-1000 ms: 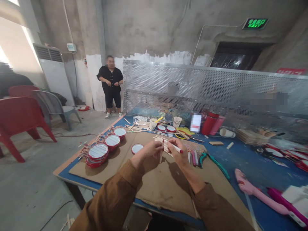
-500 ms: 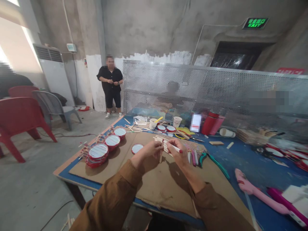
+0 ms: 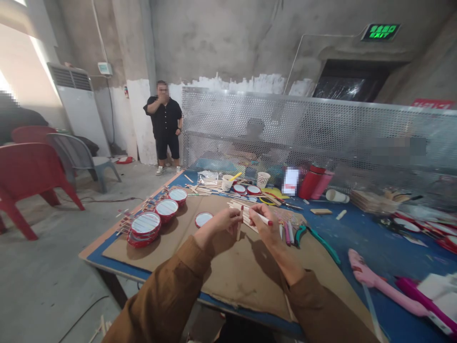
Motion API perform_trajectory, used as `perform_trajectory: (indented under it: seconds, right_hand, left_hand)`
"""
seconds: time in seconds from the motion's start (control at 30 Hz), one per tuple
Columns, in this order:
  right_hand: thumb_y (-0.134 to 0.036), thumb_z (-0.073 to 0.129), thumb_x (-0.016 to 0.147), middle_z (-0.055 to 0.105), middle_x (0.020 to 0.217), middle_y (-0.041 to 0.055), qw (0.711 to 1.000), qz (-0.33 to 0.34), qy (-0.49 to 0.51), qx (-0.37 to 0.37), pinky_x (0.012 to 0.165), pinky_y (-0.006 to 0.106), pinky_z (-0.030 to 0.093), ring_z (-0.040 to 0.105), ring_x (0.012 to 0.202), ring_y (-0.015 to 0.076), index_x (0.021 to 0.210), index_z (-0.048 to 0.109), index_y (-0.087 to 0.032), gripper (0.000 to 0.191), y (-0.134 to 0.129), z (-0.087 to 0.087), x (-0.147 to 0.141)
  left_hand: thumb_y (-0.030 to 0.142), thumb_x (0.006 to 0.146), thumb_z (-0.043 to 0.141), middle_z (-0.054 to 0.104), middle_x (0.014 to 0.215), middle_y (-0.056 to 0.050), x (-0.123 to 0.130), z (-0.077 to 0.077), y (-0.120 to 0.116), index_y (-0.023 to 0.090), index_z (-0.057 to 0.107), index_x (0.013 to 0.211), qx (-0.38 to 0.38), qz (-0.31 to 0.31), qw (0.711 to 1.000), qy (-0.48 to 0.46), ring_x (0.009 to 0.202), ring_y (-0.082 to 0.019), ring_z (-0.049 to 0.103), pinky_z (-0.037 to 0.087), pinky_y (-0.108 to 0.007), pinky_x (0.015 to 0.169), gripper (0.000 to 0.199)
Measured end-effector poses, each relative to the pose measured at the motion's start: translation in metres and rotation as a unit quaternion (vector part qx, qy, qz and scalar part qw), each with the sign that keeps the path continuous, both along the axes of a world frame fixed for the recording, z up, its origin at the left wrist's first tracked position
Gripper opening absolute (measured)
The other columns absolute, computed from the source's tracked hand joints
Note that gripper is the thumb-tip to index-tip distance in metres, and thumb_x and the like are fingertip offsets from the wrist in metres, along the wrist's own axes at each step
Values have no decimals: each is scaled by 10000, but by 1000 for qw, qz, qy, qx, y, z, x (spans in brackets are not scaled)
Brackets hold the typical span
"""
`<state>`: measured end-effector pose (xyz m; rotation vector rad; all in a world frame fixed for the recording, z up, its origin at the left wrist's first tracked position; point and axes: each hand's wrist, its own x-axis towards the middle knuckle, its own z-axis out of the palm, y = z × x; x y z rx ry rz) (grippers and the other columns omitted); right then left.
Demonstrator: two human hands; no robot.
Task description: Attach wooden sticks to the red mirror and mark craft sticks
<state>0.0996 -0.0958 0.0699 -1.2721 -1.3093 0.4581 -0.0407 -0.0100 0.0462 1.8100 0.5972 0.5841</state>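
EXIT sign [image 3: 380,32] glowing green, right hand [image 3: 267,228] holding red-tipped marker [image 3: 262,217]

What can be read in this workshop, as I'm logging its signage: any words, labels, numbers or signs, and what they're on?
"EXIT" on the green lit sign above the dark doorway.
Small characters above "EXIT" on that sign: too small to read.
Red sign at the far right of the wall: too blurred to read.
White label beside the red flask: pixelated, unreadable.
No other text is legible.
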Motion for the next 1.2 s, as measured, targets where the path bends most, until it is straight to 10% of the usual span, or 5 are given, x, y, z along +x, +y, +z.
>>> perform_trajectory:
  seconds: [1.2]
  right_hand:
    - [-462, 658, 789, 632, 676, -11, 993, -61, 90, 48, 489, 237, 452, 591, 542, 128, 960, 653, -185, 326, 1, 0, 21]
  left_hand:
    - [370, 861, 590, 593, 571, -11, -1, -5, -2, 141, 559, 766, -41, -43, 998, 26, 502, -110, 559, 443, -237, 539, 249]
